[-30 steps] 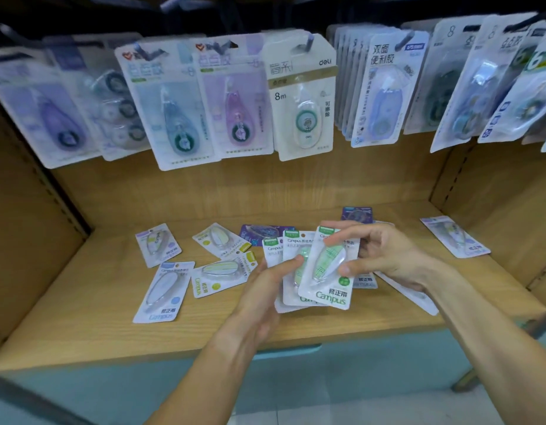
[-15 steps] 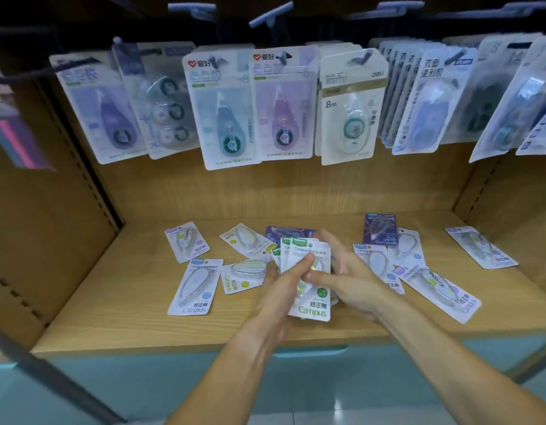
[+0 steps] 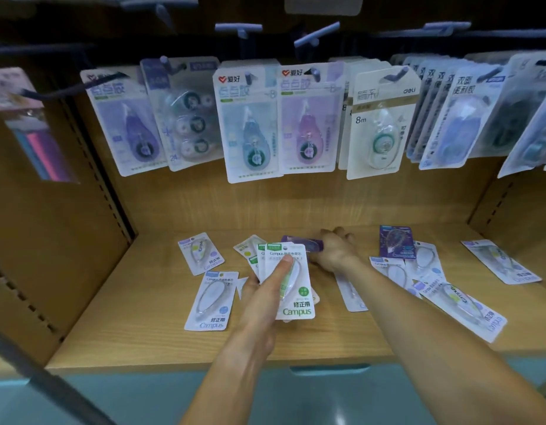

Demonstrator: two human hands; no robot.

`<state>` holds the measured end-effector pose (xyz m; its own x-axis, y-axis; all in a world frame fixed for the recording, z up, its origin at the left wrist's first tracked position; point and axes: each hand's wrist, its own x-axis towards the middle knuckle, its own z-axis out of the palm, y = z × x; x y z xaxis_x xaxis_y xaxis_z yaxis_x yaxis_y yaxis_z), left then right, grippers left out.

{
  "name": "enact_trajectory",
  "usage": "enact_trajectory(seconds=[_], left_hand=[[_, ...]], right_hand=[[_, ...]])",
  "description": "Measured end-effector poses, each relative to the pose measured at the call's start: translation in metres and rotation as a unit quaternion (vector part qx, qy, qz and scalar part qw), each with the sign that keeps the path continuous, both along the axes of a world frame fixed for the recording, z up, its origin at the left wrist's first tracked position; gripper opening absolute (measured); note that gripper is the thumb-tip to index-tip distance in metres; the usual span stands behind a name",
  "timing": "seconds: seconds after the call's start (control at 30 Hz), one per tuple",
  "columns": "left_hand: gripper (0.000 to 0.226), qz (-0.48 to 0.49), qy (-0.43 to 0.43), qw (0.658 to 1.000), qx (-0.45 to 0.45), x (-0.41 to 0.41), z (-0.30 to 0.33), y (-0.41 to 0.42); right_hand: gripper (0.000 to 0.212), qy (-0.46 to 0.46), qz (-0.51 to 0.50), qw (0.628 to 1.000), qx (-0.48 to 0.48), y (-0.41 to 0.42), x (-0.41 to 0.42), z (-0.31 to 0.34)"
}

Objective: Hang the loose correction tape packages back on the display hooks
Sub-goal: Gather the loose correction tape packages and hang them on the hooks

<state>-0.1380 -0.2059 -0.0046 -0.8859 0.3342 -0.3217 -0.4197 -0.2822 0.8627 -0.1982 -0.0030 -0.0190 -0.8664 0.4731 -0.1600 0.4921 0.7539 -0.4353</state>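
Green-labelled Campus packages (image 3: pixel 291 283) are fanned above the wooden shelf (image 3: pixel 149 317), pinned under the left hand's (image 3: pixel 265 289) thumb. A dark purple package (image 3: pixel 302 243) is gripped by the right hand (image 3: pixel 334 250).

White-green packages (image 3: pixel 291 286) — tan woodgrain shelf (image 3: pixel 136 326)

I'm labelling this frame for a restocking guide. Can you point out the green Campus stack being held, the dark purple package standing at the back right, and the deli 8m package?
green Campus stack (image 3: pixel 297 297): head view, front card's lower half.
dark purple package (image 3: pixel 397 242): head view, card's centre.
deli 8m package (image 3: pixel 379 130): head view, card's middle.
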Motion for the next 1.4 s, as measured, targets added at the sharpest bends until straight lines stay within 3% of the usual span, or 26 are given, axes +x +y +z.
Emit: enact_trajectory(seconds=[0.07,0.17,0.3,0.43,0.5,0.6,0.73,0.87,0.97,1.13,1.17,1.23,1.3,1.4], left_hand=[[0.049,-0.002,-0.003,1.000,-0.007,-0.001,0.000,-0.004],[0.048,0.005,-0.005,1.000,0.004,-0.004,0.000,-0.006],[0.055,-0.003,-0.021,1.000,0.008,-0.006,-0.003,-0.003],[0.068,-0.011,-0.029,0.999,0.010,-0.009,-0.005,0.004],[0.063,-0.012,-0.032,0.999,0.008,-0.008,-0.004,0.008],[0.048,-0.025,-0.026,0.999,0.004,-0.001,0.001,0.013],[0.046,-0.063,-0.019,0.998,-0.017,0.006,0.001,0.021],[0.055,-0.075,-0.003,0.996,-0.037,0.014,0.004,0.031],[0.060,-0.092,0.005,0.996,-0.014,0.018,0.008,0.034],[0.050,-0.084,0.011,0.996,-0.016,0.021,0.006,0.038],[0.051,-0.078,0.006,0.997,-0.014,0.021,0.006,0.040],[0.054,-0.067,-0.003,0.998,-0.010,0.021,0.005,0.043],[0.047,-0.057,-0.004,0.998,-0.006,0.021,0.005,0.046],[0.044,-0.057,-0.016,0.998,0.011,0.024,0.008,0.049]], right_hand=[[0.060,0.033,-0.015,0.999,-0.024,-0.001,0.001,0.005],[0.062,0.188,-0.050,0.979,-0.064,0.004,0.012,0.017],[0.070,0.270,-0.028,0.935,-0.229,0.008,0.058,0.041],[0.058,0.316,0.016,0.847,-0.427,0.022,0.113,0.055],[0.052,0.308,0.038,0.802,-0.510,0.034,0.127,0.058],[0.065,0.263,0.062,0.787,-0.555,0.053,0.136,0.060],[0.030,0.202,0.030,0.793,-0.574,0.040,0.132,0.049],[0.013,0.185,-0.035,0.831,-0.524,0.010,0.120,0.030],[0.012,0.202,-0.083,0.849,-0.481,0.004,0.114,0.024],[0.016,0.219,-0.091,0.879,-0.413,0.002,0.115,0.023],[0.017,0.240,-0.106,0.893,-0.365,0.010,0.114,0.022],[0.021,0.255,-0.149,0.940,-0.169,0.036,0.108,0.018],[0.024,0.213,-0.196,0.957,0.012,0.065,0.098,0.011],[0.038,0.124,-0.212,0.961,0.124,0.096,0.078,0.002]])
